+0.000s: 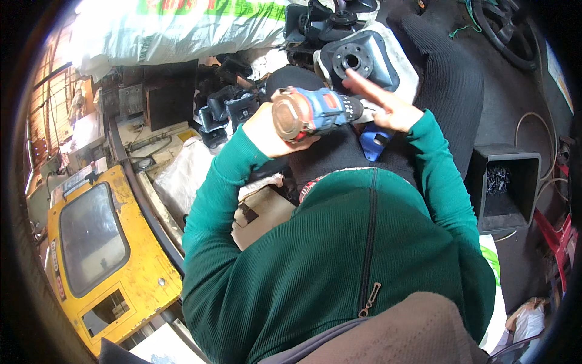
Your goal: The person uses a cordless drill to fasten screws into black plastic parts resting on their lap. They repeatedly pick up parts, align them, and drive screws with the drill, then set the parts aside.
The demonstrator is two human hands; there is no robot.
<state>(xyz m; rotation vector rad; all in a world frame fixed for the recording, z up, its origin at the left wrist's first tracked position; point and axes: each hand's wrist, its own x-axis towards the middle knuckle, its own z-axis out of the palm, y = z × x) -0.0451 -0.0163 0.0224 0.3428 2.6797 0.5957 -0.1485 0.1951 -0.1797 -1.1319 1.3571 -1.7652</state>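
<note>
My left hand (267, 130) is wrapped round a blue and red cordless drill (321, 112), held level above my lap with its chuck to the right. Beside the chuck is my right hand (388, 103), fingers stretched out and apart; whether it touches the chuck I cannot tell. A blue piece (374, 144) shows just below the right hand, its kind unclear. Past the hands, a black square part with a round holed hub (351, 59) rests on something white. More dark moulded parts (233, 109) are heaped to the left of the drill.
A dark open bin (506, 218) with small screws (498, 180) stands at the right. On the left is a yellow machine panel (139, 267) with a window. A big white and green sack (182, 36) lies at the far left, and a black wheel (506, 36) at the far right.
</note>
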